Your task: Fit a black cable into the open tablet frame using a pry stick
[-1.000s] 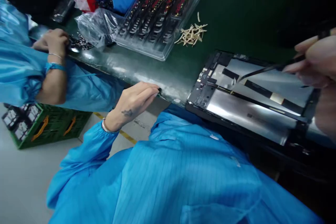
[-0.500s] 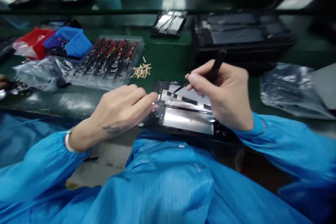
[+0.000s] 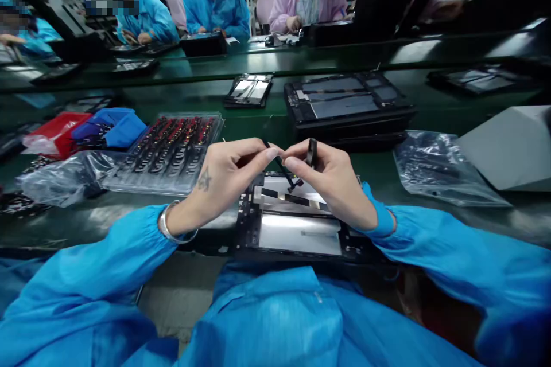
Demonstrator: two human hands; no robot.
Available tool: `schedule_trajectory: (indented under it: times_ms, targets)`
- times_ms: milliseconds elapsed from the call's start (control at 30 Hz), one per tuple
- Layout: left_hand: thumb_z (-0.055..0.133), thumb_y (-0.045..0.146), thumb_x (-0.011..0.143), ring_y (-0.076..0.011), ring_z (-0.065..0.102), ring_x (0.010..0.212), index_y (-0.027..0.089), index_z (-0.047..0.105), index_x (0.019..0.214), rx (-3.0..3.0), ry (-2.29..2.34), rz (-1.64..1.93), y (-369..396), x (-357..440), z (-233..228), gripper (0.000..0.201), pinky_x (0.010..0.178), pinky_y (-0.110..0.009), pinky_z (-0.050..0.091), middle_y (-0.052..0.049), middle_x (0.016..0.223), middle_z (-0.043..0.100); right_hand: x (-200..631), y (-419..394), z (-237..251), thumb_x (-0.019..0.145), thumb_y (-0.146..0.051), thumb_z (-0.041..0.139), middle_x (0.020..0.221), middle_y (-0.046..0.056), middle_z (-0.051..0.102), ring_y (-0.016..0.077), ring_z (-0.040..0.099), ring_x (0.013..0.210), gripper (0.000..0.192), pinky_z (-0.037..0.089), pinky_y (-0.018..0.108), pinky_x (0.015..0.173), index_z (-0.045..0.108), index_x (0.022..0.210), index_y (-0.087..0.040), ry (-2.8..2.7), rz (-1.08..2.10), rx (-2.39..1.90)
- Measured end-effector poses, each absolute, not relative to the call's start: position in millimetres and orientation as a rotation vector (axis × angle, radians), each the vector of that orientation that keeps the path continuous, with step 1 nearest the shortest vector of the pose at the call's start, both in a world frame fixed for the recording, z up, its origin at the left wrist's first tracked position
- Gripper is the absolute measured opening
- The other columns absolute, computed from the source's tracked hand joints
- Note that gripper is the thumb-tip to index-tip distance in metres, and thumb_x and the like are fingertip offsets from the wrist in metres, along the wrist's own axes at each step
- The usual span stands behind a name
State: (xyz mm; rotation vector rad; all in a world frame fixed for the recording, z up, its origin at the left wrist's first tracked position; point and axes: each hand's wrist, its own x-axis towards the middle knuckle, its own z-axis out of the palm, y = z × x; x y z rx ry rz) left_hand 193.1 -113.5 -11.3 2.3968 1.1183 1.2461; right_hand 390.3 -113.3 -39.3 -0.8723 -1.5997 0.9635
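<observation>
My left hand [image 3: 230, 178] is closed in a pinch on a thin black flex cable [image 3: 283, 168], which slants down with a small connector at its lower end. Fingertip to fingertip with it, my right hand [image 3: 333, 180] is also closed, with a slim black hand tool [image 3: 311, 152] between thumb and fingers. The tool's thin tip is hidden, and I cannot tell whether it touches the cable. Under both hands lies an opened tablet [image 3: 299, 235], showing silver battery panels and black strips. The cable's lower end hangs over its upper panel.
At left stand a clear tray [image 3: 167, 152] of small parts, a blue bin [image 3: 124, 126], a red bin [image 3: 60, 132] and a plastic bag [image 3: 69, 178]. Beyond are stacked tablets [image 3: 348, 106] and a single tablet [image 3: 248, 90]. A bag [image 3: 439, 166] and grey box [image 3: 512, 146] lie right. Co-workers sit opposite.
The view has tilted up, showing co-workers. My left hand has come from the tablet's left edge to meet my right hand, which has drawn in with the tool. The flex cable now shows between them.
</observation>
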Motion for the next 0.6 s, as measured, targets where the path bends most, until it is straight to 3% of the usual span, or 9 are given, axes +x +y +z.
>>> schedule_trajectory:
  times_ms: [200, 300, 400, 500, 600]
  targets:
    - [0.066, 0.036, 0.096, -0.0086, 0.04, 0.048, 0.019, 0.078, 0.08, 2.165, 1.083, 1.236, -115, 199, -12, 0.026, 0.042, -0.023, 0.025, 0.002, 0.057, 0.058, 391, -116, -44, 0.09, -0.047, 0.071, 0.072, -0.001, 0.061, 0.0114, 0.05, 0.068, 0.03, 0.041, 0.028, 0.067, 0.07, 0.081, -0.018, -1.674, 0.882, -0.883]
    - [0.066, 0.036, 0.095, -0.0096, 0.046, 0.051, 0.022, 0.079, 0.087, 2.183, 1.08, 1.228, -121, 195, -17, 0.021, 0.043, -0.022, 0.03, 0.002, 0.06, 0.062, 389, -115, -48, 0.091, -0.05, 0.068, 0.073, -0.001, 0.058, 0.0113, 0.051, 0.07, 0.032, 0.041, 0.027, 0.067, 0.068, 0.082, -0.019, -1.701, 0.851, -0.917]
    - [0.059, 0.035, 0.099, -0.0075, 0.039, 0.045, 0.025, 0.079, 0.098, 2.351, 0.987, 1.177, -112, 184, -22, 0.022, 0.042, -0.022, 0.028, 0.005, 0.057, 0.059, 392, -111, -50, 0.093, -0.045, 0.066, 0.076, -0.002, 0.056, 0.0109, 0.052, 0.071, 0.027, 0.041, 0.026, 0.068, 0.066, 0.084, -0.019, -1.739, 0.831, -0.955]
    - [0.052, 0.041, 0.102, -0.0084, 0.042, 0.046, 0.023, 0.078, 0.099, 2.562, 1.064, 1.094, -68, 171, -22, 0.031, 0.047, -0.024, 0.03, 0.003, 0.062, 0.063, 401, -109, -51, 0.095, -0.036, 0.062, 0.08, -0.001, 0.058, 0.0118, 0.054, 0.075, 0.019, 0.042, 0.026, 0.071, 0.063, 0.085, -0.02, -1.808, 0.796, -1.017]
    - [0.05, 0.041, 0.102, -0.0159, 0.057, 0.069, 0.017, 0.075, 0.095, 2.643, 1.59, 0.85, 16, 149, -19, 0.035, 0.066, -0.028, 0.04, -0.004, 0.075, 0.068, 418, -107, -55, 0.095, -0.029, 0.059, 0.082, 0.001, 0.06, 0.0132, 0.057, 0.077, 0.015, 0.043, 0.027, 0.072, 0.062, 0.084, -0.02, -1.871, 0.701, -1.085]
